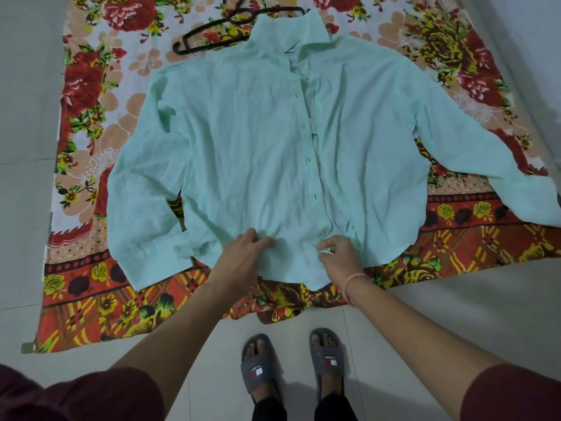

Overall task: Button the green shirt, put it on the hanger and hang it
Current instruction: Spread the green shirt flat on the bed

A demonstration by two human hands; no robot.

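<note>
One head view only, wide-angle, looking steeply down from standing height. Faces forward over feet [291,366] and floor [425,314] onto a cloth [91,86] spread close ahead.

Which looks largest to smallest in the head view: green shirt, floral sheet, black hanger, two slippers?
1. floral sheet
2. green shirt
3. black hanger, partly hidden under the collar
4. left slipper and right slipper, which look alike

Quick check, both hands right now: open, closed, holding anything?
Left hand: fingers bent, pressing on the green shirt near its hem.
Right hand: closed, pinching the shirt's hem fabric.
</note>
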